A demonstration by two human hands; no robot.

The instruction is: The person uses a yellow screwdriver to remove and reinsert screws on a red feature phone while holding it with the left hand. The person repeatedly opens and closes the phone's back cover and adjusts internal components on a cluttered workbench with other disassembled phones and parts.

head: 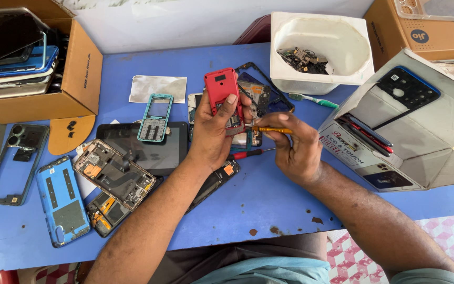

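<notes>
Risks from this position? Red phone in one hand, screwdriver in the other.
1. The left hand holds the small red phone body in the air while the right hand brings the thin yellow-handled screwdriver to its side; a slip could jab the left fingers.
2. Any screw freed could drop among the loose phone frames on the blue table and be hard to find.
3. The red-handled screwdriver lies under the hands and might get knocked.

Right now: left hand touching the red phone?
Touching. The head view shows the left hand wrapped around the red phone, thumb pressed on its face.
</notes>
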